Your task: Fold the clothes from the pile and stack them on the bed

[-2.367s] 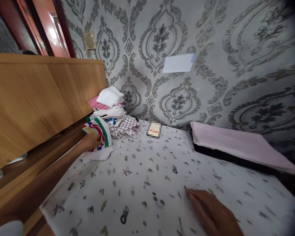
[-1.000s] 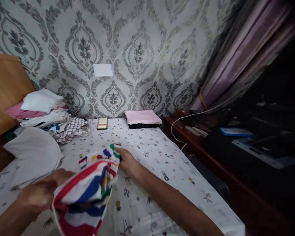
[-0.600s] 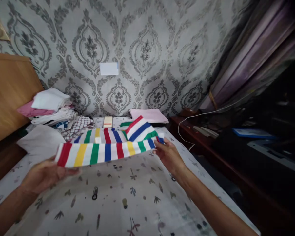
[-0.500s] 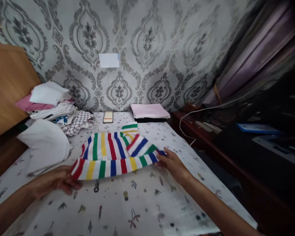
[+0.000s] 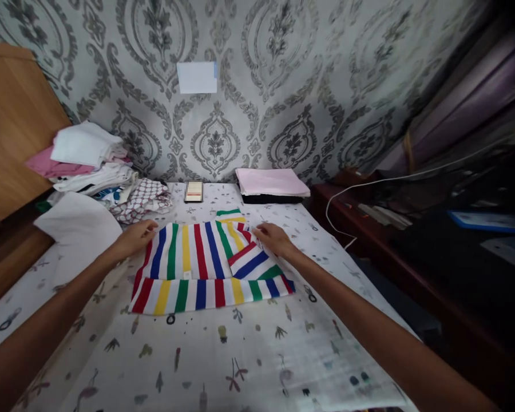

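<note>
A striped garment (image 5: 197,257) in red, blue, green, yellow and white lies spread on the patterned sheet. Its near edge is turned up into a band, and a striped sleeve (image 5: 255,260) is folded across its right part. My left hand (image 5: 138,237) is at the garment's far left corner, fingers slightly bent and apart, with nothing visible in them. At the right side, by the fold of the sleeve, my right hand (image 5: 274,239) reaches inward with its fingers extended. Whether its fingertips touch the cloth is hard to see.
Piled clothes (image 5: 94,166) and a white cloth (image 5: 79,232) lie at the left, near a wooden panel (image 5: 17,137). Against the wall are a small framed card (image 5: 194,192) and a pink folded cloth (image 5: 272,182) on something black. A white cable (image 5: 332,214) hangs at the right.
Both hands have left the garment's near band and moved away from me to its far left corner and right side. The band now lies flat on the sheet. The view has shifted slightly.
</note>
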A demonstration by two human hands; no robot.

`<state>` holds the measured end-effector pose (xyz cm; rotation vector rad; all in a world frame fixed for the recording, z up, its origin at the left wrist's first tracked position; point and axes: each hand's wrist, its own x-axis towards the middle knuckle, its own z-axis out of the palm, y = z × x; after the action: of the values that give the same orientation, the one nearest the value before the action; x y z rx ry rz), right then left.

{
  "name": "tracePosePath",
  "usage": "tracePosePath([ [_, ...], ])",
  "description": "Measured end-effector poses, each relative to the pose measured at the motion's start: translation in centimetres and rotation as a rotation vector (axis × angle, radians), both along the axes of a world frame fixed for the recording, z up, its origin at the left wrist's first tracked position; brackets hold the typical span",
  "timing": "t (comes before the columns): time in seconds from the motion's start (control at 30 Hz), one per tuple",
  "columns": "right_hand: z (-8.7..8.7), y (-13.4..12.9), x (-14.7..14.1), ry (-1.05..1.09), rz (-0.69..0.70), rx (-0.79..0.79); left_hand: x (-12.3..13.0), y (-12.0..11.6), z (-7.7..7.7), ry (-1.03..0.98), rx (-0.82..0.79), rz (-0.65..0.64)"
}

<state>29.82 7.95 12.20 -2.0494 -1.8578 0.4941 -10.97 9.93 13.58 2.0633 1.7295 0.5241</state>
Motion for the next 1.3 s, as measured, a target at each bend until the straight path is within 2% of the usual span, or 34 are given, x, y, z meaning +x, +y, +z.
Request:
tracePosePath([
  [0.1, -1.2, 4.8, -3.0, -0.023, -0.021, 0.024, 1.1, 2.4, -1.0, 0.031, -0.056, -0.072],
  [0.2, -2.1, 7.7, -4.1, -0.022, -0.005, 0.049, 1.2, 3.1, -1.2, 0.003, -0.126, -0.176],
  [0.3, -2.2, 8.8, -3.3, 0.008, 0.043, 0.099, 0.6, 3.3, -0.9, -0.128, -0.169, -0.208],
  [0.4, -1.6, 9.1, -2.0, 0.036, 0.048, 0.213, 0.1, 3.9, -0.8, -0.306, -0.151, -0.116],
  [0.47, -1.3, 9.4, -1.4, 0.043, 0.038, 0.285, -0.2, 4.6, -0.9, -0.32, -0.095, -0.061],
  [0.53, -1.2, 9.8, -1.2, 0.038, 0.032, 0.321, -0.1, 5.0, -1.2, -0.199, -0.007, -0.032],
  [0.67, -1.8, 10.1, -1.3, 0.014, 0.043, 0.313, 0.6, 4.3, -1.7, 0.24, 0.142, 0.032],
  [0.73, -1.9, 9.3, -1.5, 0.004, 0.059, 0.332, 1.4, 3.4, -1.7, 0.402, 0.198, 0.052],
  [0.8, -1.8, 7.6, -2.1, -0.002, 0.092, 0.367, 2.5, 2.3, -1.7, 0.48, 0.278, 0.025],
  [0.9, -1.0, 3.3, -3.3, -0.01, 0.287, 0.376, 4.6, 0.0, -1.8, 0.395, 0.333, -0.166],
  [0.97, -0.5, -0.2, -3.9, -0.037, 0.506, 0.325, 6.0, -2.0, -1.8, 0.279, 0.247, -0.351],
  [1.0, -0.2, -1.8, -3.9, -0.049, 0.56, 0.28, 6.7, -3.1, -1.7, 0.233, 0.18, -0.432],
  [1.1, 0.5, -5.4, -2.9, -0.087, 0.608, 0.099, 8.0, -6.3, -1.1, 0.15, 0.006, -0.596],
  [1.17, 0.9, -7.0, -1.6, -0.1, 0.575, 0.0, 8.3, -7.8, -0.4, 0.135, -0.073, -0.641],
  [1.3, 2.4, -9.9, 0.2, -0.099, 0.536, -0.112, 8.0, -9.7, 1.3, 0.168, -0.237, -0.598],
])
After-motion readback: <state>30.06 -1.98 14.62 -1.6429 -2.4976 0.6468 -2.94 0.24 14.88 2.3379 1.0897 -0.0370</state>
